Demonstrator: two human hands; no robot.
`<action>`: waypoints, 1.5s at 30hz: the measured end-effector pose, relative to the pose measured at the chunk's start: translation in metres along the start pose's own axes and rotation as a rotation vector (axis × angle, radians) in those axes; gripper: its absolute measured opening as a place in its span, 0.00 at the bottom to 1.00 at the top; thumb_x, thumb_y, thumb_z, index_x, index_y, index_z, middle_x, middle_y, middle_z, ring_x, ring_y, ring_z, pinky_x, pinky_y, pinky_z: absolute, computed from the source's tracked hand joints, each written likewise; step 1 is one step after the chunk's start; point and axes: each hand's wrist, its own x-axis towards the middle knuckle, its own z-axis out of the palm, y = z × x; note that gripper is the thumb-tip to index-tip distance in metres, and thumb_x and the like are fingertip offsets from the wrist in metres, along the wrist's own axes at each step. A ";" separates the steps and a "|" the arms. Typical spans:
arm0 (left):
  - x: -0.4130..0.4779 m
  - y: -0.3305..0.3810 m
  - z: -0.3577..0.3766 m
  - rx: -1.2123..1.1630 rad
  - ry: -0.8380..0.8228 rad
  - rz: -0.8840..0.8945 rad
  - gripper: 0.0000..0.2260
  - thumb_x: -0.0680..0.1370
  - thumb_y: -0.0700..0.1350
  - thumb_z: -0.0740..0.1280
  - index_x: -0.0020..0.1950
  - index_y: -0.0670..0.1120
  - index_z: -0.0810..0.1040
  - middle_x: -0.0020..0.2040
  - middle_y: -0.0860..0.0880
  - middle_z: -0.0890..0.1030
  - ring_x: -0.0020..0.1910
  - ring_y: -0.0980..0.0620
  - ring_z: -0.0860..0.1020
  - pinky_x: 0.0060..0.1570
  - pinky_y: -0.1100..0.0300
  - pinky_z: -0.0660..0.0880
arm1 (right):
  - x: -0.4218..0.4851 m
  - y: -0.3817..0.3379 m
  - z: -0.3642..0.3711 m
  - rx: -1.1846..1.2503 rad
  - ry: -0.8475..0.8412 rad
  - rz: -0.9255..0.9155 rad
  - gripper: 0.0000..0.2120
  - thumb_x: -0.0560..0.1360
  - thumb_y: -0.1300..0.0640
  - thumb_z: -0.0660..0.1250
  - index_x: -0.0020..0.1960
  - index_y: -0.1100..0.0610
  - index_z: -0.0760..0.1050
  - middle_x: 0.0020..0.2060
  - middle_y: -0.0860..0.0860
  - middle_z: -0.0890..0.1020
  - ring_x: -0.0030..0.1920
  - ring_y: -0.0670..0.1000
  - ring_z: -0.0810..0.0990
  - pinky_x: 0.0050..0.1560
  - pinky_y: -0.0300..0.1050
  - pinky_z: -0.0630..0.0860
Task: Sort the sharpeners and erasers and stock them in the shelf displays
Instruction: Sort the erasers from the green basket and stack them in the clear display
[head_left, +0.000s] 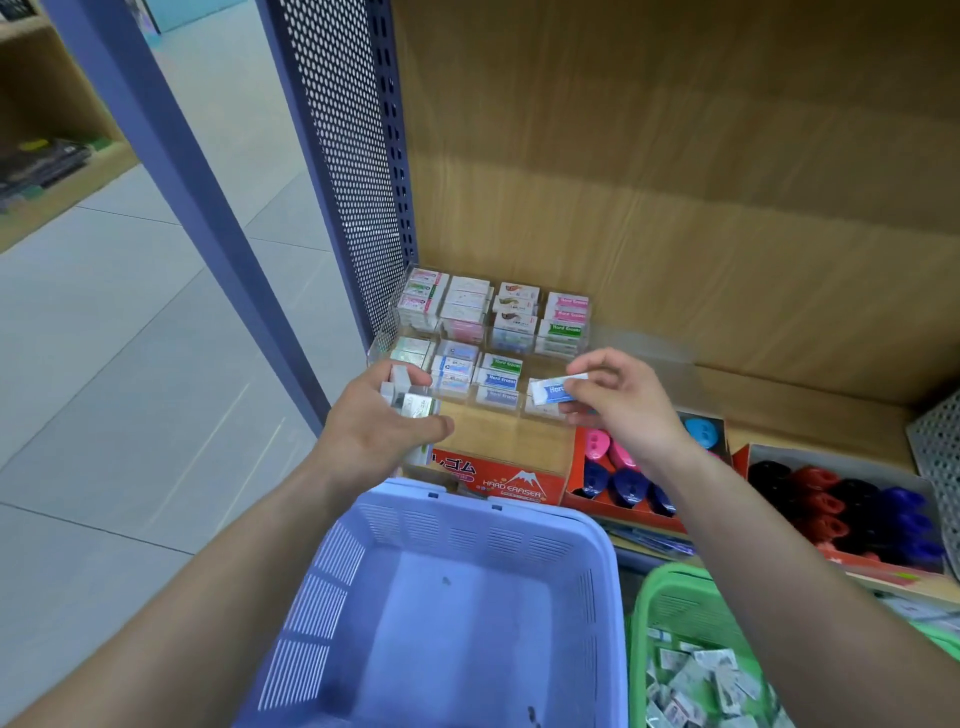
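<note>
Right hand (621, 400) pinches a blue eraser (553, 391) over the display tray (395, 325); left hand (387, 421) grips several erasers (410, 397).

HARD ERASER on the orange box (511, 480) just under the left hand (387, 421), Hard on the eraser (551, 393) the right hand (621, 402) pinches.

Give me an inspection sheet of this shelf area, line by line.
Surface: wooden shelf carrying a clear display and open boxes.
Job's things: sorted erasers in the display; sharpeners in two boxes at right.
Clutter: blue basket and green basket in front, the green one holding small packets.
Hands: left hand grips loose erasers; right hand pinches a blue eraser over the display.
Cables: nothing seen.
Surroundings: perforated panel at left, tiled floor beyond.
</note>
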 end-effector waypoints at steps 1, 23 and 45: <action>0.001 -0.002 -0.001 0.008 -0.006 -0.008 0.17 0.69 0.40 0.80 0.51 0.51 0.79 0.38 0.50 0.79 0.31 0.51 0.77 0.28 0.60 0.73 | 0.006 0.004 -0.002 -0.066 0.019 -0.004 0.05 0.77 0.65 0.71 0.50 0.56 0.79 0.42 0.53 0.85 0.42 0.53 0.85 0.47 0.50 0.83; 0.021 -0.012 0.003 -0.034 0.006 -0.032 0.18 0.68 0.41 0.81 0.51 0.50 0.78 0.39 0.51 0.79 0.31 0.54 0.77 0.25 0.66 0.70 | 0.116 0.044 0.055 -0.846 -0.166 -0.155 0.10 0.79 0.54 0.63 0.49 0.52 0.84 0.47 0.46 0.86 0.48 0.50 0.83 0.53 0.54 0.81; 0.007 0.013 0.023 -0.219 -0.112 -0.016 0.20 0.66 0.45 0.83 0.55 0.51 0.81 0.50 0.43 0.85 0.47 0.44 0.84 0.52 0.42 0.82 | -0.039 -0.018 0.054 0.166 -0.295 0.005 0.20 0.73 0.72 0.72 0.60 0.57 0.73 0.46 0.57 0.82 0.39 0.54 0.84 0.46 0.51 0.84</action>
